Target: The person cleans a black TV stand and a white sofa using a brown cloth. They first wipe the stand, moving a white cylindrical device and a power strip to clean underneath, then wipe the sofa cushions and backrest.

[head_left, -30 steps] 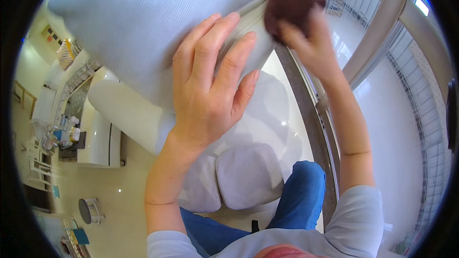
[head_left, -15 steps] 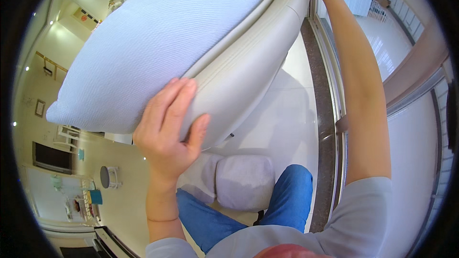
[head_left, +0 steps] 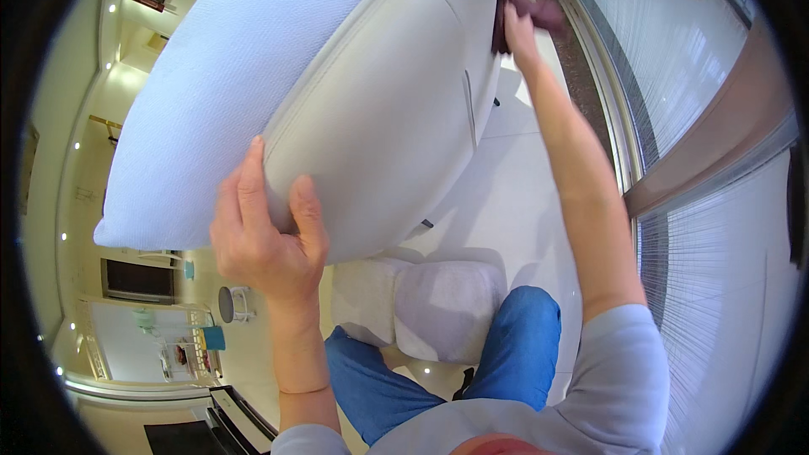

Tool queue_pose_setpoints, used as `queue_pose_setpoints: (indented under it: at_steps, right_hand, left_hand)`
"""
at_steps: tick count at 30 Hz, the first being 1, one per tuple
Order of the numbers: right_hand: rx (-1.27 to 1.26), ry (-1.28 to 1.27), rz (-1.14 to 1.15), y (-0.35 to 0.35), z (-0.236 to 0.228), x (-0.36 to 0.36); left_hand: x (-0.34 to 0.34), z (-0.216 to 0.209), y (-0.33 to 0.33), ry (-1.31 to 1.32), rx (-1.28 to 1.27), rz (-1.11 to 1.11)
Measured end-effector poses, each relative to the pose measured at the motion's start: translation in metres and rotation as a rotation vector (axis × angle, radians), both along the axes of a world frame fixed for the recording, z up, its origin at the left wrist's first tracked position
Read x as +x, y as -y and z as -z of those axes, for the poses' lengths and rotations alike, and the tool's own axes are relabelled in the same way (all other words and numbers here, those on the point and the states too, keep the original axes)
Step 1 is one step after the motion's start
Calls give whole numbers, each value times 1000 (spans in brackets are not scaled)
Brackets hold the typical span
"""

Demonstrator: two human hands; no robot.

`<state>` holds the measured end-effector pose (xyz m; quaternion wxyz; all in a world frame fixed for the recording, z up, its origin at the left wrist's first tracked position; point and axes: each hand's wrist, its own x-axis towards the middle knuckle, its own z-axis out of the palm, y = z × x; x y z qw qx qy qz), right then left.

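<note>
A large grey leather sofa (head_left: 388,118) with a stitched edge rises in front of me. Leaning along its left side is a pale blue ribbed cushion (head_left: 219,93). My left hand (head_left: 270,240) rests on the sofa's near edge beside the cushion, fingers stretched and thumb apart on the leather. At the sofa's far right side, my right hand (head_left: 520,38) grips a dark maroon cloth (head_left: 539,13), part of which is blurred. The cloth touches or lies right beside the leather there; contact is hard to make out.
Two light grey padded pieces (head_left: 447,307) lie on the floor between my knees. A sliding glass door (head_left: 619,59) with a string curtain runs along the right. Further left stand a round dark-topped stool (head_left: 236,303) and a shelf holding a teal box (head_left: 213,338).
My right hand and the cloth have moved down along the sofa's right side. More of the sofa's side shows now. My left hand stays on the edge, slightly shifted left in view.
</note>
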<state>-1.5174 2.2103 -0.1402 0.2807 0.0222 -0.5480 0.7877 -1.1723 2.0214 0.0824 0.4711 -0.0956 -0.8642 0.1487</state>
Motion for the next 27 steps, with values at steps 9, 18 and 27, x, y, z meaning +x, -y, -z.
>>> queue_pose_setpoints:
  at_steps: [9,18,27]
  right_hand:
    - [-571,656,-276,64,192,43]
    - [-36,-362,-33,26,-83,154]
    - [-75,230,-147,142,110,210]
  left_hand:
    - [-29,17,-5,-198,-167,48]
    - [-26,9,16,-195,-185,181]
    - [-14,12,4,-227,-144,42]
